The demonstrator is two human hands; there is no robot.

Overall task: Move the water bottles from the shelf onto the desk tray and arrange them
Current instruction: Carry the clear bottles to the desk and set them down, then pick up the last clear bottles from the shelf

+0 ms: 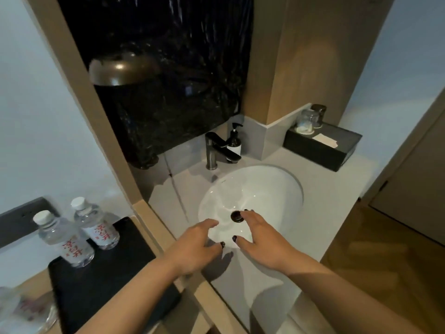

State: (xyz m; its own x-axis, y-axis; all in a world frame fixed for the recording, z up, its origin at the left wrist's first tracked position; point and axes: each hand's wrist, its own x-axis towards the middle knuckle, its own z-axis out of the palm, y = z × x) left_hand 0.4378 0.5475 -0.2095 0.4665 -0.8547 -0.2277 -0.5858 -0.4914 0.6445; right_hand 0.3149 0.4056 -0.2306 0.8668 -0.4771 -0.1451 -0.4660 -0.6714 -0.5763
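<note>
Two water bottles [79, 235] are standing upright, white caps pointing up, side by side at the far-left corner of the black desk tray [101, 283]. Nothing is being held by either hand: the left hand [195, 247] and the right hand [262, 242] are being held over the near rim of the white sink [277, 186], fingers spread and relaxed. A dark faucet [216, 150] is standing at the sink's far edge.

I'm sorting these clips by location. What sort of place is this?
Probably a hotel room's washbasin corner: a white sink with a dark faucet and pump soap bottle, glasses on a black tissue box, and two water bottles on a black tray.
</note>
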